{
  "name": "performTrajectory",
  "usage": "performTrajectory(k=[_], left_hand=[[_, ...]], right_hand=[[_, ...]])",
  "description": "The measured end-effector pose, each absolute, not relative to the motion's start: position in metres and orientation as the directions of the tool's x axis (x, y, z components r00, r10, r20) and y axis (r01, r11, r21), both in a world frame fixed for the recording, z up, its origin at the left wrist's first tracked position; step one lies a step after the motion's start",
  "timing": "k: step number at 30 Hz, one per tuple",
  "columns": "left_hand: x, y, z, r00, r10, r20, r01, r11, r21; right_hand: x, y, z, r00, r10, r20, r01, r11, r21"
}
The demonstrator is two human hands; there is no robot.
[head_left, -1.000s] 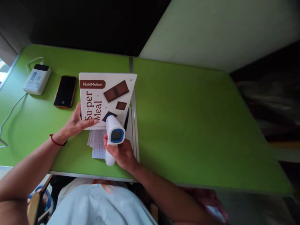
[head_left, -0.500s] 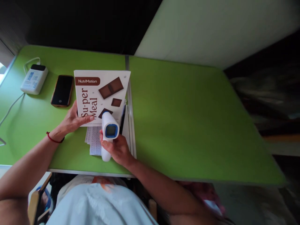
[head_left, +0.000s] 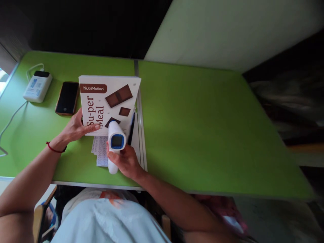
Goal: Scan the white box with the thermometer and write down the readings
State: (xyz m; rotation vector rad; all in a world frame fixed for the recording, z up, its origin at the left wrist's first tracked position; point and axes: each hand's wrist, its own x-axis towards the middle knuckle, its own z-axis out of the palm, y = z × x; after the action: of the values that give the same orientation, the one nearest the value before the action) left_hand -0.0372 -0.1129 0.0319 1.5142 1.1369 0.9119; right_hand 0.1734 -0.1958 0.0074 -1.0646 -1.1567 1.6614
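Box [head_left: 109,104] in left hand [head_left: 75,128]; thermometer [head_left: 116,139] (white) in right hand [head_left: 127,161].

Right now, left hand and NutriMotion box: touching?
Touching. The head view shows the left hand gripping the NutriMotion box at its lower-left corner, thumb across the front.

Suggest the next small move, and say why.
Perhaps the right hand should ease the thermometer slightly rightward: it hides part of the box, which the left hand holds at its lower left. Whether thermometer and box touch is unclear.
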Motion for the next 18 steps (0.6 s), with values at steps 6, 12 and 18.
performTrajectory(k=[6, 12, 18], left_hand=[[-0.037, -0.112, 0.029, 0.279, 0.960, 0.031, 0.156, -0.077, 0.985], [-0.032, -0.116, 0.032, 0.242, 0.970, 0.026, 0.133, -0.059, 0.989], [-0.033, -0.098, 0.043, 0.202, 0.979, 0.041, 0.116, -0.065, 0.991]], right_hand=[[0.175, -0.195, 0.007, -0.281, 0.941, -0.189, -0.142, -0.236, -0.961], [0.177, -0.193, 0.009, -0.297, 0.940, -0.171, -0.153, -0.224, -0.963], [0.227, -0.192, 0.032, -0.221, 0.975, -0.024, -0.024, -0.030, -0.999]])
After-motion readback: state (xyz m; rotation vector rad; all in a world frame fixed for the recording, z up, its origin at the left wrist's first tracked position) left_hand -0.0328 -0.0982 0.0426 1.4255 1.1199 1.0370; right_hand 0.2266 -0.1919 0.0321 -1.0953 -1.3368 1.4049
